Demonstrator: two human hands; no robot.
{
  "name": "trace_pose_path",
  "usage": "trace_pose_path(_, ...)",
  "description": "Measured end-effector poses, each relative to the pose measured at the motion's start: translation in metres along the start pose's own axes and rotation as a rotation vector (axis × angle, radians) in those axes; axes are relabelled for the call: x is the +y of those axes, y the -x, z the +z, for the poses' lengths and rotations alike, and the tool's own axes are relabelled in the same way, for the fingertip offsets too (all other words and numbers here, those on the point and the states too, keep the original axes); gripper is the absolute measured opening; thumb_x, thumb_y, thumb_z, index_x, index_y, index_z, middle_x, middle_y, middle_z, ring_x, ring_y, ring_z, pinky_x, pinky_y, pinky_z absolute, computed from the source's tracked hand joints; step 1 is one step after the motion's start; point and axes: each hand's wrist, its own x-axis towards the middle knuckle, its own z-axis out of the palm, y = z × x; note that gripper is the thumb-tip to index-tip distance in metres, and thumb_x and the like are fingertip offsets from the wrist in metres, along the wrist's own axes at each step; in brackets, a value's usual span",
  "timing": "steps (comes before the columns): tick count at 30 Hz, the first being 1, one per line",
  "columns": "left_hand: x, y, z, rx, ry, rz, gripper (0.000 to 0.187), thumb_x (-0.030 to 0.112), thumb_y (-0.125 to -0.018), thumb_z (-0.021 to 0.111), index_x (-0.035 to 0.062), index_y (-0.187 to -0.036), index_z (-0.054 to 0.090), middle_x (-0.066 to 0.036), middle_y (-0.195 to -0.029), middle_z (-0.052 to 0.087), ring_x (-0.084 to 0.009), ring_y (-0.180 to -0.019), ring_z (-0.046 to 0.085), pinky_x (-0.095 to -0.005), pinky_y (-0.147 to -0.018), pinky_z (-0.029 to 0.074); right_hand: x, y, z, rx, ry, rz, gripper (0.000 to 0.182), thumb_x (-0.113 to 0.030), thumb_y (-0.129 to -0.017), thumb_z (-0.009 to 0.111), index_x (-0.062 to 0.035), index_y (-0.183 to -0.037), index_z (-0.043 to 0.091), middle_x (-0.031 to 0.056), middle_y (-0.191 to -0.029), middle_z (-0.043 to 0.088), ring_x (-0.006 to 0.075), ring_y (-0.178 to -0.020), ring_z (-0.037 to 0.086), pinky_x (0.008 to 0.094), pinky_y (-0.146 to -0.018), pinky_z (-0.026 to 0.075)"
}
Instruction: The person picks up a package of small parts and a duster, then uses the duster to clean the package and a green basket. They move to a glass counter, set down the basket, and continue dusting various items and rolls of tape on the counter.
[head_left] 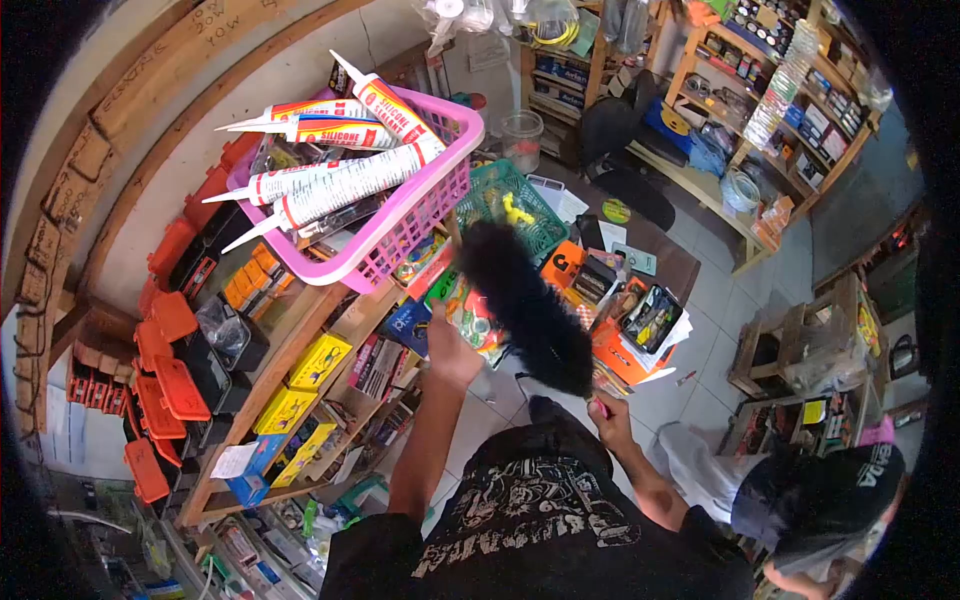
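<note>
A fluffy black duster (525, 315) extends up and left from my right hand (609, 418), which is closed around its pink handle (598, 405). Its bristles overlap the packed desk in this view. My left hand (452, 350) is raised beside the shelf's end, close to some colourful packets (478, 322) and a dark blue box (408, 325). One digit points upward; the other fingers are mostly hidden, and I cannot tell whether they grip anything. Above it, a pink basket (375, 262) holds several silicone sealant tubes (350, 185).
A green basket (545, 222) and an orange box (625, 355) crowd the desk (675, 265). On the left, a wooden shelf (285, 362) carries yellow boxes (320, 360) and orange-lidded cases (180, 385). Another person (830, 500) in a dark cap bends at lower right.
</note>
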Motion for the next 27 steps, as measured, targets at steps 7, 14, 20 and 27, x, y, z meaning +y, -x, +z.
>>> trace_pose_path(7,0.000,-0.025,0.007,0.004,-0.011,0.039,0.041,0.038,-0.099,0.038,0.0092,-0.122,0.055,-0.009,-0.120,0.061,-0.0263,-0.109,0.058,-0.0443,-0.095,0.046,-0.017,-0.009,-0.006,0.012,-0.012,-0.092,0.032,-0.032,-0.092,0.058,-0.0006,-0.093,0.061,0.0086,-0.064,0.050,0.0143,-0.057,0.046,0.0293,-0.055,0.040)
trace_pose_path(14,-0.002,-0.044,0.000,-0.182,-0.115,0.175,0.042,0.036,-0.099,0.037,0.0092,-0.129,0.050,-0.009,-0.124,0.059,-0.0262,-0.112,0.056,-0.0451,-0.098,0.043,0.002,-0.022,-0.009,0.146,0.024,0.001,0.032,-0.032,-0.090,0.061,-0.0009,-0.084,0.058,0.0061,-0.061,0.043,0.0152,-0.056,0.042,0.0309,-0.054,0.037)
trace_pose_path(20,0.003,-0.060,-0.018,-0.459,0.262,-0.062,0.049,0.040,-0.093,0.050,0.0058,-0.129,0.050,-0.012,-0.125,0.057,-0.0298,-0.112,0.056,-0.0453,-0.099,0.043,0.016,-0.034,-0.016,0.081,0.046,-0.023,0.025,-0.025,-0.090,0.061,-0.0012,-0.085,0.059,0.0065,-0.061,0.045,0.0149,-0.054,0.044,0.0310,-0.053,0.038)
trace_pose_path(27,-0.020,-0.099,-0.144,0.020,-1.559,0.421,0.044,0.040,-0.099,0.041,0.0054,-0.121,0.054,-0.013,-0.122,0.054,-0.0270,-0.117,0.047,-0.0432,-0.106,0.031,-0.005,-0.043,-0.021,0.030,0.061,-0.139,0.026,-0.026,-0.090,0.062,-0.0019,-0.083,0.059,0.0054,-0.059,0.042,0.0155,-0.053,0.042,0.0312,-0.054,0.039)
